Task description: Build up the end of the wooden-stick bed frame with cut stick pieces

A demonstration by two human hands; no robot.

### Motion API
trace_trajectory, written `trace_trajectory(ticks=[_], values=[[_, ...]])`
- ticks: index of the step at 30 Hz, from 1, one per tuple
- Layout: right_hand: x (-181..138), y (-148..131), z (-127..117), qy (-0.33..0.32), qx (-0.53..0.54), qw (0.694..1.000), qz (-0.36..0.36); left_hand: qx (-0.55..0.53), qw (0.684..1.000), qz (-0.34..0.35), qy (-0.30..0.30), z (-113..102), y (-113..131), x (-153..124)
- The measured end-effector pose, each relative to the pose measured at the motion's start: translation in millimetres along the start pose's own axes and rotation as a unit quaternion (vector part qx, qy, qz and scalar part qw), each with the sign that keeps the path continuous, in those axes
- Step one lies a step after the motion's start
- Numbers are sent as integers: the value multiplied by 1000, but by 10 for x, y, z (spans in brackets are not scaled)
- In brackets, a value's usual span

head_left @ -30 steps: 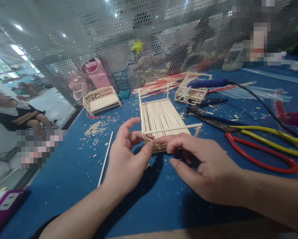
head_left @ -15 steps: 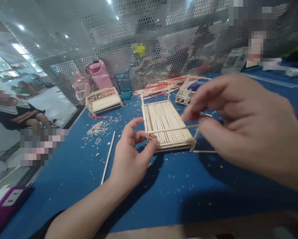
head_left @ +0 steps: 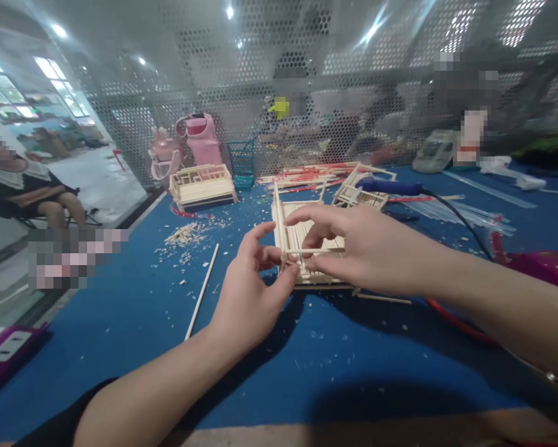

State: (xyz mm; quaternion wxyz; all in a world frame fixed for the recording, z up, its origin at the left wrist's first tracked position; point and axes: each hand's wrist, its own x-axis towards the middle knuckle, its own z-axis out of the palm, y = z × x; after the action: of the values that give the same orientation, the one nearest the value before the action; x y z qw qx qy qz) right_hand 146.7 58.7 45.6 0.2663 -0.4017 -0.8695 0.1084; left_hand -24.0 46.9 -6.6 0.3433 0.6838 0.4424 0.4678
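1. Blue underfoot of everything: a tabletop point(head_left: 255, 391) strewn with pale crumbs. Resting on it, at the clock's centre with twelve pointing away, a bed-shaped stick frame point(head_left: 296, 239), slats side by side, posts upright.
2. Pinching the frame's corner at its seven o'clock, between thumb and fingers of the left hand point(head_left: 255, 279), with the index finger raised and curved.
3. Reaching in from three o'clock with the right hand point(head_left: 339, 242), fingers bent and parted above the slats, thumb near the crossrail and close to the left thumb. Cannot tell whether touching the rail or gripping anything small.
4. Lying at eight o'clock, just beside the left forearm, a loose stick point(head_left: 203, 290); at four o'clock, near the front edge of the frame, a shorter stick point(head_left: 384, 299).
5. Scattered at nine o'clock, a pile of clippings point(head_left: 186, 234); standing at ten, a miniature wooden bench point(head_left: 204, 194), with a pink case point(head_left: 203, 141) behind.
6. Upright at eleven, a teal rack point(head_left: 242, 162); heaped loosely at twelve, red and pale sticks point(head_left: 307, 176).
7. Between one and two, a second stick model point(head_left: 365, 197), near a blue-handled tool point(head_left: 393, 187) trailing a black cable point(head_left: 463, 217).
8. Flat towards three, clear strips point(head_left: 451, 214); farther back at two, a jar point(head_left: 432, 152).
9. Partly hidden under the right forearm at four, a red handle point(head_left: 453, 320).
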Motion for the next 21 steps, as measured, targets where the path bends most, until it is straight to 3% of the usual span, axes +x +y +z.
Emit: trace_trajectory(ticks=[5, 10, 12, 15, 17, 21], values=[[-124, -15, 25, 55, -91, 993, -58, -12, 1000, 14, -2, 10, -4, -4], [-364, -193, 99, 231, -134, 952, -151, -15, 1000, 6, 1, 14, 18, 2], [-440, -204, 174, 206, -110, 962, -144, -13, 1000, 5, -3, 12, 27, 4], [-459, -116, 307, 138, -52, 987, -58, -19, 1000, 2, -9, 9, 35, 5], [-421, -37, 379, 143, -32, 989, -15, -20, 1000, -2, -7, 8, 38, 6], [-341, 36, 460, 167, -69, 983, -32, -25, 1000, -7, -4, 6, 39, 16]])
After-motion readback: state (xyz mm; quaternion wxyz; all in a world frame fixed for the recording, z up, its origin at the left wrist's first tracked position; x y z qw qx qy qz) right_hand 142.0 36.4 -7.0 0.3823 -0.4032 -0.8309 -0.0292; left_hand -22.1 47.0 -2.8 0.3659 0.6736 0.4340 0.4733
